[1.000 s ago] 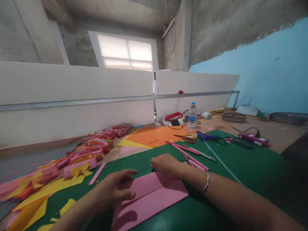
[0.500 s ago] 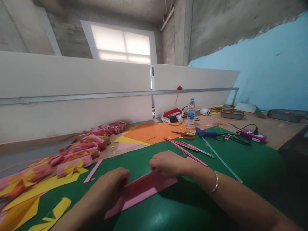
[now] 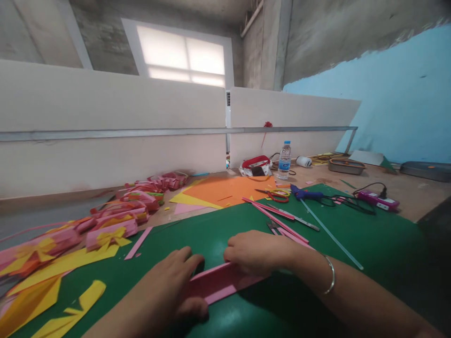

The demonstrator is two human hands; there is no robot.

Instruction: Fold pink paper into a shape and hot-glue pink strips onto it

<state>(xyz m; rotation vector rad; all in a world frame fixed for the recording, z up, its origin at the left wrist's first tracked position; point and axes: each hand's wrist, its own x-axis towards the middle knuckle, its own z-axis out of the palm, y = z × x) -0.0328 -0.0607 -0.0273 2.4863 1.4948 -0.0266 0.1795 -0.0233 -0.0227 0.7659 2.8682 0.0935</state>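
Observation:
A pink paper sheet (image 3: 219, 285), folded into a narrow band, lies on the green cutting mat (image 3: 352, 253) in front of me. My left hand (image 3: 172, 286) presses on its left end with fingers curled over the fold. My right hand (image 3: 257, 252), a bracelet on its wrist, is closed on the band's right end and pinches the folded edge. Both hands touch the paper and nothing else.
Pink strips (image 3: 282, 225), a metal tool (image 3: 303, 220), red scissors (image 3: 276, 196) and a blue glue gun (image 3: 305, 193) lie beyond my right hand. Orange paper (image 3: 229, 190), a water bottle (image 3: 283, 160), finished pink and yellow bows (image 3: 109, 234) and yellow scraps (image 3: 63, 263) lie about. A white partition (image 3: 105, 136) stands behind.
The wide pink sheet was folded over on itself into a narrow band. Both hands moved closer together along the fold, and the view tilted slightly.

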